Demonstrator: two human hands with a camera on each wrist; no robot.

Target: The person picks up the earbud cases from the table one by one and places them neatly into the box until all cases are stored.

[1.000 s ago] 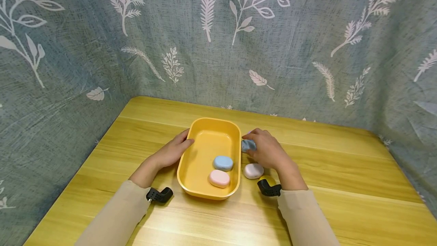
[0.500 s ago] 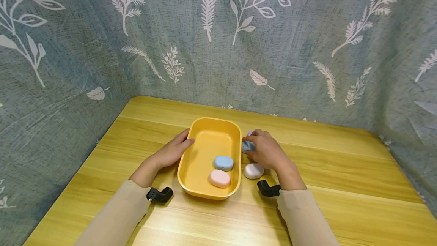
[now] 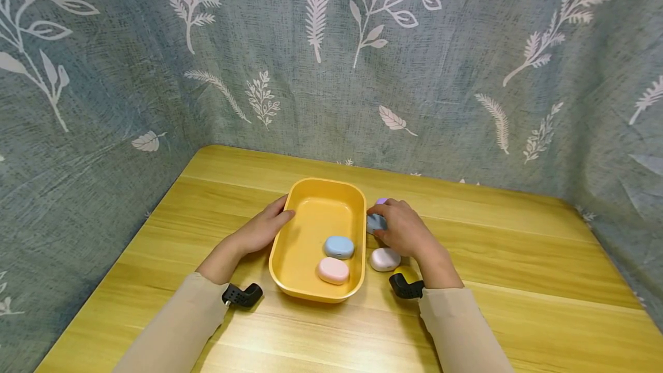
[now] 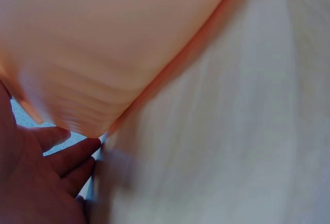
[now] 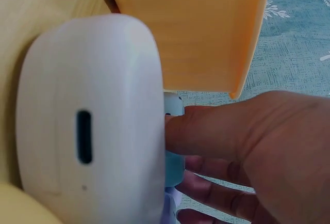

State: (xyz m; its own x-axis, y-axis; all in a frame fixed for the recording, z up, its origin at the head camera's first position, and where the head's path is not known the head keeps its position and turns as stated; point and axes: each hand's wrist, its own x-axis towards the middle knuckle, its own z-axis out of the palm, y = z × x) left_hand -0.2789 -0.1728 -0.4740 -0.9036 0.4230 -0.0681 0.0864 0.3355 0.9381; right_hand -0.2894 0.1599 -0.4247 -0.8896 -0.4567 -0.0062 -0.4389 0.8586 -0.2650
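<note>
Right, starting at the left: my left hand [image 3: 261, 231] has the yellow bin [image 3: 305, 235] by its left wall, thumb over the rim, fingers only slightly bent against the outside. Good, light hold; I'd just brace here, not squeeze, so the bin can't skate.

Across the bin's floor now, towards its near right corner: pink case [image 3: 333, 270], then the light blue case [image 3: 339, 247] just beyond it, close to the right wall.

Over that wall, and here's the action! The grey-blue case [image 3: 375, 223] sits just outside the bin's right side, with a purple thing [image 3: 381, 201] past it, partly covered by my fingers. Nearer along the same side, the white case [image 3: 385, 259], and further right of the bin a yellow thing [image 3: 407, 273], half hidden by my wrist gear.

And my right hand [image 3: 407, 232], furthest right, is partly closed, thumb and fingers pinching that grey-blue case. Smooth shell, probably slippery, so I want pads square on opposite sides, fingertips clear of the bin's wall, wrist high enough to spare the white case a nudge.
</note>
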